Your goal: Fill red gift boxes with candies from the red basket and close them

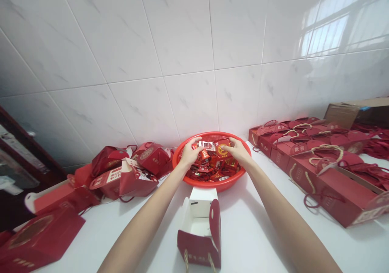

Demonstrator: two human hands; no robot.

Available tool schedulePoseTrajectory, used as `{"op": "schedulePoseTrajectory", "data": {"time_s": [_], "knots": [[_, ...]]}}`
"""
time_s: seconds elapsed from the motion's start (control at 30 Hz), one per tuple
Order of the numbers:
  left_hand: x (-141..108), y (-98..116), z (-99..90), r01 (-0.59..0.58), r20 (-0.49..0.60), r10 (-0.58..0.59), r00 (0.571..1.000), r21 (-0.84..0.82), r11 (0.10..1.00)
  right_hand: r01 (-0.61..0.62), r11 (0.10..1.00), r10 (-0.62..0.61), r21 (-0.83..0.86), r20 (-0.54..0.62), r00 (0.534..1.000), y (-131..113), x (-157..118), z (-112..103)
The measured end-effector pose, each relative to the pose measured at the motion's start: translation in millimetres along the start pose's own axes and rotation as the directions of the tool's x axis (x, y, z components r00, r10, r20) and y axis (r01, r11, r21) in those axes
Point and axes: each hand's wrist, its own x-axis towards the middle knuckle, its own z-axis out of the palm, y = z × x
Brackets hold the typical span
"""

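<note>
A red plastic basket (217,185) full of small wrapped candies (209,169) stands against the wall. Inside its left part, my left hand (190,153) has its fingers closed on a red and white wrapped candy (206,145). My right hand (238,150), at the basket's right side, pinches a red packet with a gold round mark (223,148). Between my forearms, in front of the basket, an open dark red box (199,246) with a white inside and rope handles sits upright; no candy shows in it.
Several red boxes (68,196) lie jumbled on the left of the white table (243,240). Rows of red boxes with cord handles (304,159) stand on the right. A cardboard box (340,115) is at the far right, and a tiled wall (191,94) rises behind.
</note>
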Motion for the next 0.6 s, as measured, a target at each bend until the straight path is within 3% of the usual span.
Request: {"op": "schedulePoseTrajectory", "data": {"time_s": [0.2,0.3,0.4,0.5,0.6], "knots": [[-1.1,-1.2,0.3,0.163,0.088,-0.152,0.984,-0.135,0.977,0.023,0.961,-0.048,-0.276,-0.083,0.995,12.8,6.5,-3.3],[-3.0,2.8,1.1,0.221,0.147,-0.195,0.970,-0.190,0.957,0.194,0.896,-0.250,-0.399,-0.093,0.964,11.2,5.6,-5.1],[-5.6,8.9,1.8,0.246,0.193,-0.203,0.960,-0.233,0.941,0.365,0.846,-0.360,-0.389,0.088,0.929,5.1,1.4,-2.9],[-8.0,13.8,1.9,0.251,0.238,-0.185,0.954,-0.287,0.925,0.375,0.864,-0.256,-0.335,0.349,0.902,0.1,-3.0,2.1],[-9.4,16.3,2.3,0.261,0.306,-0.150,0.940,-0.363,0.894,0.385,0.842,-0.209,-0.378,0.428,0.879,-1.8,-4.8,6.0]]}}
